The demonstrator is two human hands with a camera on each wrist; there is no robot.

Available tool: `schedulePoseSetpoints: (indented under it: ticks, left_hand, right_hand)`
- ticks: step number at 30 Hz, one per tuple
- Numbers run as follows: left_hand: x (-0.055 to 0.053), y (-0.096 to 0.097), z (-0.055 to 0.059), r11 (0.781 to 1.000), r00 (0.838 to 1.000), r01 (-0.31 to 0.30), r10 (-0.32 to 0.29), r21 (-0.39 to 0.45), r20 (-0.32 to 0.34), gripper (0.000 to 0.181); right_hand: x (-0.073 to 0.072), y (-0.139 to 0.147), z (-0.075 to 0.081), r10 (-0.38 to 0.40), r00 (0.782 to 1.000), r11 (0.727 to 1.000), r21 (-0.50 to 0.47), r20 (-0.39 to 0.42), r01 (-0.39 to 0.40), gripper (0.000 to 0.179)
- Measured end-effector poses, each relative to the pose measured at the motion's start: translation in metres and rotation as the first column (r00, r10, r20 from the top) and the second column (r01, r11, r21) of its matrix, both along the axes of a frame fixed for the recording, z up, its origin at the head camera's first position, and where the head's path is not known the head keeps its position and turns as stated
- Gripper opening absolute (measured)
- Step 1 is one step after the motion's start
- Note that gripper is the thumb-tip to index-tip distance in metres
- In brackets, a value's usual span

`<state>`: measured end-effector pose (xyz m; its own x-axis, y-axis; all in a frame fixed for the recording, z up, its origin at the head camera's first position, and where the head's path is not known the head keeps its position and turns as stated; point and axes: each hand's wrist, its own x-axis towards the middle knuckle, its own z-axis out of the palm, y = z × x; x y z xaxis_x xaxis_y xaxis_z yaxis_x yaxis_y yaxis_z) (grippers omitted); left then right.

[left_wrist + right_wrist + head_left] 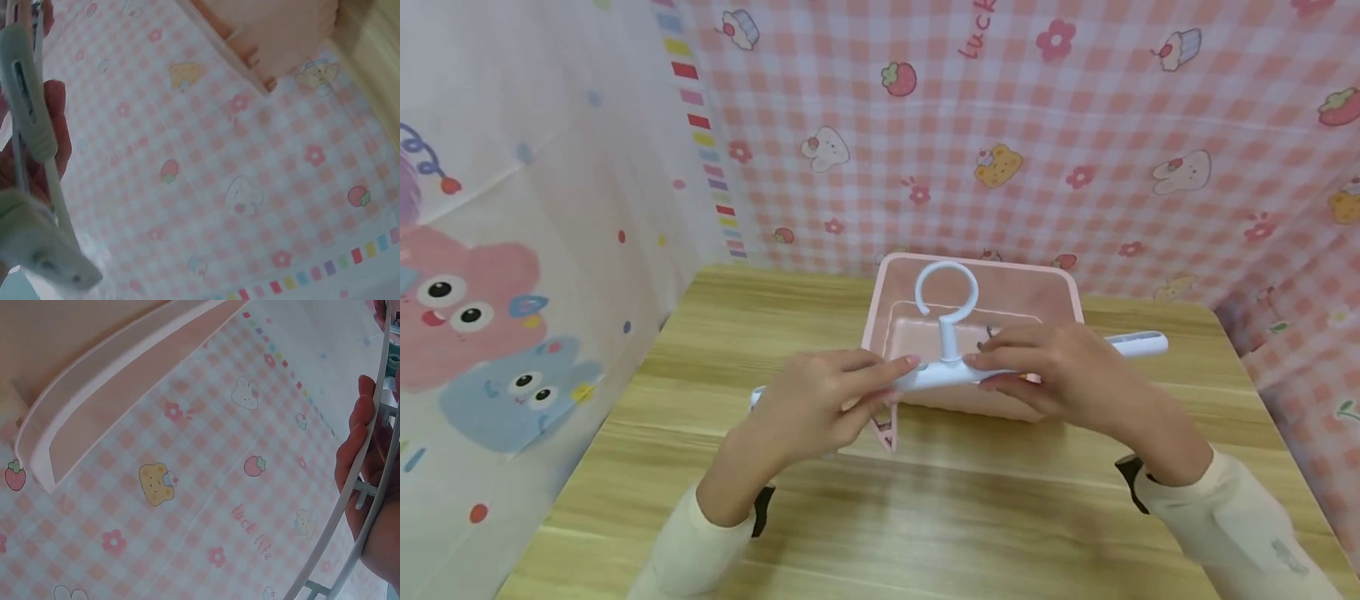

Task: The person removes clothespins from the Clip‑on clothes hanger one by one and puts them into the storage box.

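One white hanger (950, 343), gripped by both ends of its middle, above the wooden table (925, 525).
The left hand (816, 404) and right hand (1063, 371) each pinch the bar (936, 377), either side of the upright hook (957, 317). From the head, the bar crosses the near side of a pink bin (981, 263) by the table's back edge; a small pink piece (889, 442) shows below the left fingers.

White hanger (936, 377), hook (949, 337) uppermost
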<state>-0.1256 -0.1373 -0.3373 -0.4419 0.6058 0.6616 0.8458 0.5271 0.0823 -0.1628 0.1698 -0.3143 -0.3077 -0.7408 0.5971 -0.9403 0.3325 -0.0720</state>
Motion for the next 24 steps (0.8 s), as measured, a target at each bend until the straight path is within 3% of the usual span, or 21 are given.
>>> schedulePoseSetpoints:
  ticks: [2, 4, 6, 8, 10, 12, 13, 14, 15, 16, 17, 18, 21, 22, 24]
  left_hand:
    - [0.001, -0.005, 0.007, 0.996, 1.0, 0.0, 0.002, 0.09, -0.025, 0.026]
    - [0.003, -0.012, 0.011, 0.978, 0.996, -0.003, 0.021, 0.21, -0.082, 0.027]
    - [0.005, -0.019, 0.012, 0.932, 0.989, 0.005, 0.049, 0.363, -0.14, 0.032]
    - [0.007, -0.023, 0.007, 0.843, 0.981, 0.024, 0.085, 0.537, -0.176, 0.033]
    - [0.008, -0.024, -0.002, 0.72, 0.976, 0.018, 0.139, 0.694, -0.17, 0.032]
    - [0.011, -0.023, -0.014, 0.598, 0.985, -0.019, 0.147, 0.801, -0.087, 0.028]
    - [0.013, -0.021, -0.02, 0.552, 0.992, -0.058, 0.129, 0.832, -0.016, 0.025]
    - [0.016, -0.019, -0.026, 0.52, 0.994, -0.104, 0.09, 0.848, 0.067, 0.023]
    - [0.019, -0.018, -0.031, 0.504, 0.988, -0.138, 0.013, 0.853, 0.152, 0.024]
    - [0.022, -0.017, -0.035, 0.5, 0.965, -0.183, -0.072, 0.846, 0.251, 0.028]
    - [0.025, -0.016, -0.038, 0.499, 0.925, -0.222, -0.164, 0.837, 0.343, 0.032]
    - [0.027, -0.014, -0.041, 0.499, 0.87, -0.265, -0.245, 0.825, 0.427, 0.034]
    - [0.031, -0.01, -0.042, 0.522, 0.679, -0.361, -0.421, 0.773, 0.601, 0.035]
    - [0.031, -0.009, -0.042, 0.535, 0.628, -0.383, -0.447, 0.753, 0.637, 0.033]
    - [0.03, -0.006, -0.042, 0.555, 0.546, -0.405, -0.491, 0.727, 0.679, 0.03]
  right_hand:
    - [0.001, 0.003, 0.0, -0.027, 1.0, 0.999, -0.03, -0.011, 0.027, 0.038]
    - [0.002, 0.008, 0.001, -0.059, 0.998, 0.996, -0.061, -0.019, 0.057, 0.04]
    - [0.003, 0.013, 0.001, -0.084, 0.996, 0.993, -0.089, -0.019, 0.082, 0.04]
    - [0.004, 0.02, 0.001, -0.097, 0.995, 0.989, -0.115, -0.013, 0.095, 0.04]
    - [0.005, 0.027, 0.001, -0.113, 0.994, 0.985, -0.133, 0.006, 0.113, 0.042]
    - [0.007, 0.032, 0.001, -0.127, 0.992, 0.98, -0.151, 0.024, 0.129, 0.043]
    - [0.007, 0.035, 0.001, -0.13, 0.991, 0.978, -0.159, 0.031, 0.133, 0.043]
    - [0.008, 0.037, 0.001, -0.137, 0.99, 0.976, -0.165, 0.035, 0.14, 0.043]
    - [0.009, 0.038, 0.001, -0.144, 0.989, 0.974, -0.17, 0.037, 0.149, 0.044]
    - [0.009, 0.04, 0.001, -0.158, 0.987, 0.972, -0.169, 0.037, 0.162, 0.045]
    - [0.01, 0.041, 0.001, -0.166, 0.985, 0.971, -0.171, 0.034, 0.17, 0.045]
    - [0.01, 0.042, 0.0, -0.174, 0.984, 0.969, -0.171, 0.029, 0.176, 0.046]
    - [0.01, 0.044, -0.002, -0.195, 0.981, 0.968, -0.163, 0.004, 0.193, 0.048]
    - [0.01, 0.044, -0.003, -0.2, 0.98, 0.967, -0.16, -0.005, 0.196, 0.049]
    - [0.009, 0.045, -0.005, -0.199, 0.98, 0.967, -0.164, -0.022, 0.193, 0.049]
